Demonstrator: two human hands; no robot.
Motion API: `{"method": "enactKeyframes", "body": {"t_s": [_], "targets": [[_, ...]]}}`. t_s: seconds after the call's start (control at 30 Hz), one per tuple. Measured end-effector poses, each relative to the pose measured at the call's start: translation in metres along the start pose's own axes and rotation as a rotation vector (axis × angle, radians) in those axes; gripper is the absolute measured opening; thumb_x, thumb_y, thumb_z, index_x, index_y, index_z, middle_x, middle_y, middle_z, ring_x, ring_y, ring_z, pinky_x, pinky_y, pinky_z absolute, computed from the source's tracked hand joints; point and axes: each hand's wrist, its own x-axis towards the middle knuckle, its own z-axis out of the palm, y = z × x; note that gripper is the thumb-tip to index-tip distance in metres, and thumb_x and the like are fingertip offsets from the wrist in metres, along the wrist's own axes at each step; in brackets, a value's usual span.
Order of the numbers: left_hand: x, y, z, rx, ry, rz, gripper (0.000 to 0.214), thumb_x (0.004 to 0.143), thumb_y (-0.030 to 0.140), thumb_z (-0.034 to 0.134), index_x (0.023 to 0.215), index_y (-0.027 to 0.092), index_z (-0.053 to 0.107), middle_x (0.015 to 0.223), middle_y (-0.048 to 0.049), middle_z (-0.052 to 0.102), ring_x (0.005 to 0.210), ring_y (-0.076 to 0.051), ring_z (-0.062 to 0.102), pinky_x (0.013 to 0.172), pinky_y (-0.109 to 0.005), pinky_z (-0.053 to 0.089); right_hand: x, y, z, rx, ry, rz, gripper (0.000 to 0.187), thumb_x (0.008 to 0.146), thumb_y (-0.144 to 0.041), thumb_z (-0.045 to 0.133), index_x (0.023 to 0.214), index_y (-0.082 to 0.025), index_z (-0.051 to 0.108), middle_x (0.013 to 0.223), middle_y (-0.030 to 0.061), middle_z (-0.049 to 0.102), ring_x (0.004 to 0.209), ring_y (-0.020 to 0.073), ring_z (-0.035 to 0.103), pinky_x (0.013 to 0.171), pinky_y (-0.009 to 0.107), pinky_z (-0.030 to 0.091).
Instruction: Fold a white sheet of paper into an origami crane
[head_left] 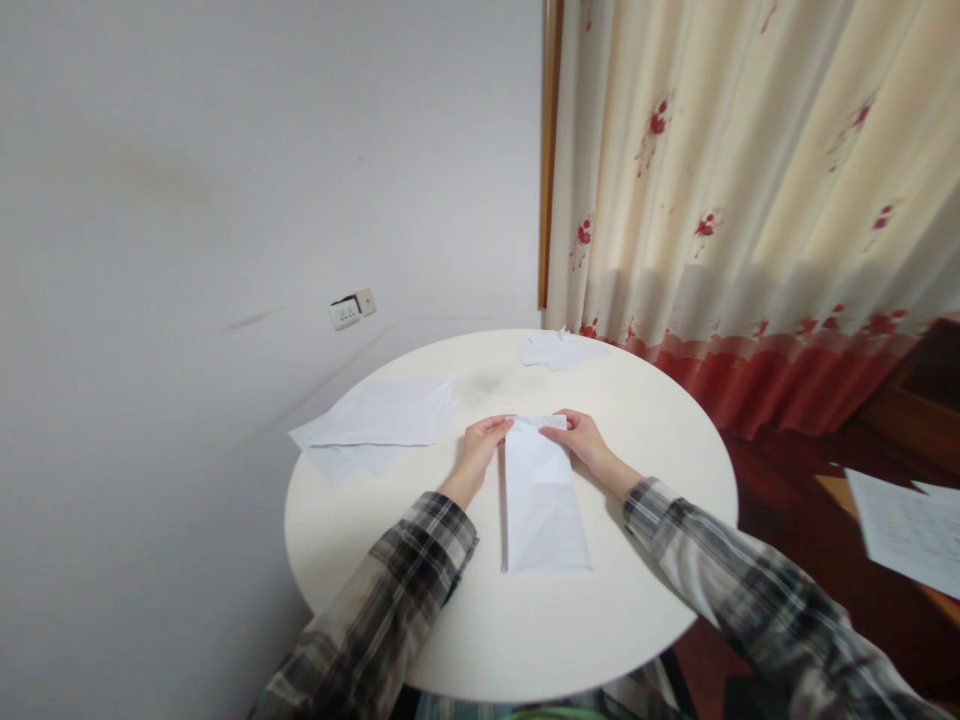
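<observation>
A long white folded paper piece [541,510], shaped like an envelope or flat bag, lies lengthwise toward me. My left hand [481,445] pinches its far left corner between thumb and fingers. At the far right corner, my right hand [581,437] grips the same piece, thumb on top and fingers behind. The far edge is slightly raised between both hands. Its near end rests on the round white table [480,640]. Whether that end is sealed, I cannot tell.
Left on the table is a stack of white papers [382,412], partly past the edge. Torn paper scraps [559,350] lie at the far side. A wall with a socket [345,315] stands left, a curtain [697,200] behind. Printed sheets [911,525] lie at right.
</observation>
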Motion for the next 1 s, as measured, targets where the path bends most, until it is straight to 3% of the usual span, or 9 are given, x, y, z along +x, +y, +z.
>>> {"method": "enactKeyframes", "body": {"t_s": [0.47, 0.8, 1.0], "targets": [[-0.001, 0.002, 0.002, 0.014, 0.080, 0.043, 0.026, 0.055, 0.030, 0.075, 0.073, 0.013, 0.068, 0.079, -0.0080, 0.069, 0.074, -0.017, 0.060, 0.076, -0.030, 0.045, 0.014, 0.018, -0.010, -0.100, 0.041, -0.053, 0.036, 0.060, -0.050, 0.064, 0.063, -0.014, 0.059, 0.051, -0.0018, 0.051, 0.048, 0.0093, 0.042, 0.045, 0.022, 0.032], [0.003, -0.002, -0.001, -0.018, 0.125, 0.046, 0.029, 0.052, 0.031, 0.076, 0.073, 0.013, 0.068, 0.081, -0.0083, 0.070, 0.077, -0.018, 0.061, 0.077, -0.031, 0.045, 0.008, 0.001, -0.007, -0.034, 0.093, -0.032, 0.032, 0.044, -0.036, 0.076, 0.061, -0.016, 0.059, 0.054, -0.0007, 0.058, 0.050, 0.0113, 0.051, 0.053, 0.026, 0.039], [0.002, 0.000, 0.000, -0.016, 0.120, 0.059, 0.028, 0.053, 0.031, 0.074, 0.074, 0.013, 0.068, 0.083, -0.0090, 0.069, 0.078, -0.018, 0.061, 0.077, -0.031, 0.045, 0.008, 0.001, -0.007, -0.024, 0.124, -0.041, 0.030, 0.041, -0.034, 0.078, 0.053, -0.016, 0.056, 0.049, -0.0021, 0.056, 0.047, 0.0096, 0.047, 0.050, 0.025, 0.036]]}}
